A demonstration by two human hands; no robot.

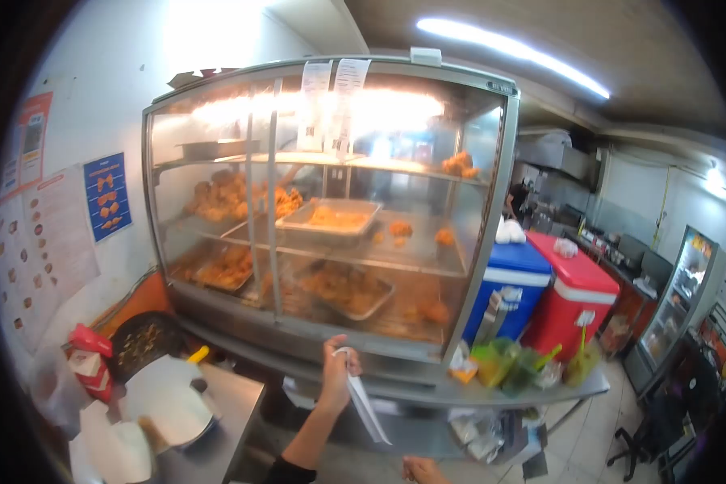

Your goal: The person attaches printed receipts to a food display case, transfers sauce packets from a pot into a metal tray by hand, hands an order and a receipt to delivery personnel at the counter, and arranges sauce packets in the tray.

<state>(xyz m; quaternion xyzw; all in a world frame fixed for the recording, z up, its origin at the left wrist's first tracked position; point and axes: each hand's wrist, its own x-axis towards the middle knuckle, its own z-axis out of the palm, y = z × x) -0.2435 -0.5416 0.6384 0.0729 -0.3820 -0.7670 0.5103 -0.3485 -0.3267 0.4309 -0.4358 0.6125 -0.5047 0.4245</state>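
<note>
My left hand [336, 373] is raised in front of the glass food warmer [331, 343], its fingers closed around the top of a long, flat white strip [366, 407]. The strip hangs down to the right and looks like folded paper; its exact kind I cannot tell. At the bottom edge my right hand [423, 469] shows only in part, with curled fingers, apart from the strip. What it holds, if anything, is hidden. Behind the glass, fried chicken [222, 198] is heaped on the shelves, and a metal tray [361, 211] holds more orange fried food.
Left, a steel table [234, 387] bears white paper sheets [165, 399], a dark pan [143, 343] and a red-white carton [90, 367]. Blue [512, 278] and red [577, 282] coolers stand right, behind green bags [508, 367]. An office chair [653, 427] is at far right.
</note>
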